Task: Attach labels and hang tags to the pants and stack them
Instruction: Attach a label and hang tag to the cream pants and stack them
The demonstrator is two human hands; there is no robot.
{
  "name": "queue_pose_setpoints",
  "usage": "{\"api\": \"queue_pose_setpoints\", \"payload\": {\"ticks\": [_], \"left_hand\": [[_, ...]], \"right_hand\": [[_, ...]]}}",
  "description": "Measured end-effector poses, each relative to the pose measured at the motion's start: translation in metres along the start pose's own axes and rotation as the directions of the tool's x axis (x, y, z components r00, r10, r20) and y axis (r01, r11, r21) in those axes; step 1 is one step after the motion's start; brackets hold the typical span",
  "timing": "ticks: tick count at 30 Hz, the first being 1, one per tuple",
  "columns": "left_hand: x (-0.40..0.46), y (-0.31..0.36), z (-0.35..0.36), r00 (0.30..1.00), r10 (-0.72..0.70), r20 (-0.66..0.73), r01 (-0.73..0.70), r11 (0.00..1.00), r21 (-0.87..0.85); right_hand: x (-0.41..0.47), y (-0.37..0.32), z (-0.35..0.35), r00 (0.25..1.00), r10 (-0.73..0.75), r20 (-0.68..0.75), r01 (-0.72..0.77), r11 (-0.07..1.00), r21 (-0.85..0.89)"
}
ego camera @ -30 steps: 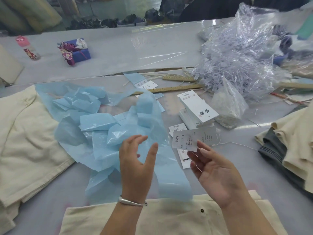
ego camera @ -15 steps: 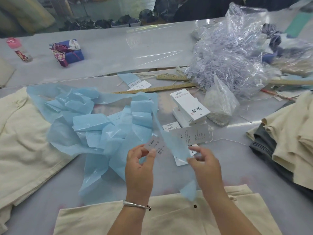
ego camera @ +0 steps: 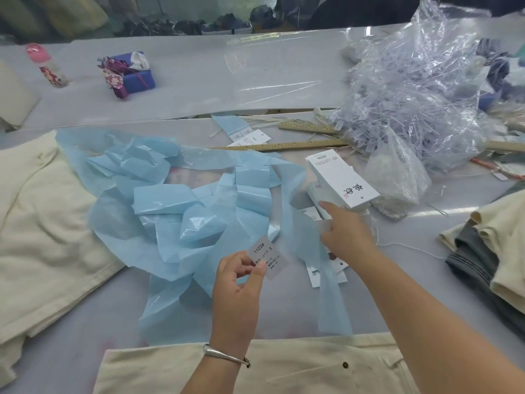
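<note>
One label reading "1103# S" pinched by left hand; right hand points, index extended.

Count of things on the worktop

Two hands, one peeled label, two wooden rulers, one pink-capped bottle, one stack of white hang tags, one cream pants nearest, one silver bracelet.

Even, soft overhead light; shadows faint. Glare streaks on the clear plastic sheet and crumpled plastic bag. Wide-angle bending at the edges; far background dim and blurred, centre sharp.
</note>
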State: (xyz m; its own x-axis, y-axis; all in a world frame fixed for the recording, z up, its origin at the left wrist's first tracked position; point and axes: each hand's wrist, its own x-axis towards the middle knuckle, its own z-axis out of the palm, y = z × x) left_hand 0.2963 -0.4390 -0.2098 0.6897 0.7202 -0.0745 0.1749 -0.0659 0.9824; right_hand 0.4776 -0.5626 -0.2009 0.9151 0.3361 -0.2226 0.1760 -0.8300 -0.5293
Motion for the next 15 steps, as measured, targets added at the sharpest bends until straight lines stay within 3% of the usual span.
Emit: {"api": "queue_pose_setpoints", "payload": {"ticks": [2,5,8,11,13,15], "left_hand": [[0.000,-0.002,-0.003,1.000,-0.005,-0.009,0.005,1.000,0.004],[-0.003,-0.002,-0.006,1.000,-0.007,-0.010,0.007,1.000,0.006],[-0.010,0.000,-0.008,1.000,-0.001,-0.006,0.001,1.000,0.019],[-0.022,0.007,-0.009,1.000,0.020,0.020,-0.019,0.999,-0.039],[-0.035,0.015,-0.007,0.996,0.021,0.090,-0.010,0.992,-0.123],[-0.050,0.023,-0.001,0.982,0.017,0.188,0.014,0.987,-0.162]], "right_hand": [[0.001,-0.002,0.000,1.000,0.004,0.019,0.001,0.968,-0.249],[-0.006,0.001,-0.003,0.998,0.005,-0.057,-0.022,0.953,-0.301],[-0.026,0.010,-0.012,0.955,-0.034,-0.296,0.005,0.995,-0.096],[-0.066,0.020,-0.018,0.818,-0.063,-0.572,0.106,0.993,0.043],[-0.094,0.028,-0.022,0.790,-0.022,-0.612,0.191,0.958,0.212],[-0.122,0.033,-0.023,0.863,-0.001,-0.505,0.308,0.794,0.525]]}}
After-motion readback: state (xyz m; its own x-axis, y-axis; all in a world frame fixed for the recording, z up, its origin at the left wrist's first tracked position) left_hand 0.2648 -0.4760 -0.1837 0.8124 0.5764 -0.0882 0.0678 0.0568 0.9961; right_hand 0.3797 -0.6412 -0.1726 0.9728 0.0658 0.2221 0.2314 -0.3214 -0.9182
